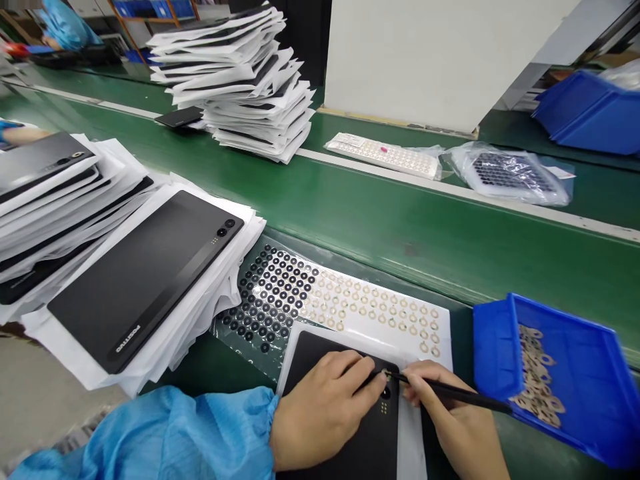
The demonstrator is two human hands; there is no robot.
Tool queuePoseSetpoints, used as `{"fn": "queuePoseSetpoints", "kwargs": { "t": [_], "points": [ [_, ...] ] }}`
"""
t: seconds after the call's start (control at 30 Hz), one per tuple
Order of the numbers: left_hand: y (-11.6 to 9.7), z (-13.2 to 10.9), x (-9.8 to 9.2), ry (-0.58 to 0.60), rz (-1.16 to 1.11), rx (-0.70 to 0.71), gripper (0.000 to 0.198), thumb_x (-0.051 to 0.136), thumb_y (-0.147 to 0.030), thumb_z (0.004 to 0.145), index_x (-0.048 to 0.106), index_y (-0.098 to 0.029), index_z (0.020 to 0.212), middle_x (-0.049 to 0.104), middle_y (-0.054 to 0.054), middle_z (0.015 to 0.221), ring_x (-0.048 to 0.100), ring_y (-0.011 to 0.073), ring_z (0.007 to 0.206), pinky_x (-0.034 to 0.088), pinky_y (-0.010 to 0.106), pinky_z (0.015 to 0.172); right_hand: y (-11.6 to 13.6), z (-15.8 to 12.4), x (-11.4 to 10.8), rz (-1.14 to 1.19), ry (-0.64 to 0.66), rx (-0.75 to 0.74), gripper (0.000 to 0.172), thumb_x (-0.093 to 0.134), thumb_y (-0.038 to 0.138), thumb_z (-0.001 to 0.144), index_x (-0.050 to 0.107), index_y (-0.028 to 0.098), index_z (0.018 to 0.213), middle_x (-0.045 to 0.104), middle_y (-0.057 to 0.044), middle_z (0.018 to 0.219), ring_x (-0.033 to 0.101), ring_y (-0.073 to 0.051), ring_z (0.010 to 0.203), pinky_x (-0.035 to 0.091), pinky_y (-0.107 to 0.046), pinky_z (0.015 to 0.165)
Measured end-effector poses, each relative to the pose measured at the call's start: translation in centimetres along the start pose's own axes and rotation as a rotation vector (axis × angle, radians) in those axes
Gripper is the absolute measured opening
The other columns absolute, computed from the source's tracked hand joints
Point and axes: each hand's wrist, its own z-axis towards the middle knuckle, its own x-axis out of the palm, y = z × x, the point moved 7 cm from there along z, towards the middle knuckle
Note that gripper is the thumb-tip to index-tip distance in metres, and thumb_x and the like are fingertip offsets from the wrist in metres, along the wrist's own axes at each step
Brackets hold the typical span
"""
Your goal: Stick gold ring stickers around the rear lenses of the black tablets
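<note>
Head view | black panel (370,443) lies on white paper (412,443), left of the blue bin (493,347) | left hand (323,407) rests on panel, whether pinching, cannot tell; right hand (445,407) grips slim black tool (465,395) | advice: brace panel, keep tip light near lens (385,393) | count: one tool, one near bin, three paper-layered stacks (260,87)
</note>
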Motion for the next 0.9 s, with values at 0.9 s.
{"fn": "queuePoseSetpoints", "kwargs": {
  "t": [0.9],
  "points": [
    [-0.3, 0.1, 0.2, 0.009, 0.098, -0.006, 0.048, 0.050, -0.009, 0.085, 0.042, -0.014, 0.133, 0.053, 0.008, 0.121, 0.049, 0.0220, 0.111, 0.044, 0.035, 0.095, -0.7, -1.1, -1.7, 0.112, -0.200, 0.041, 0.023, 0.062, 0.044, 0.081, 0.067, 0.021, 0.079, 0.065, -0.003, 0.067, 0.063, -0.017, 0.056, 0.055, -0.023, 0.053]
  ]
}}
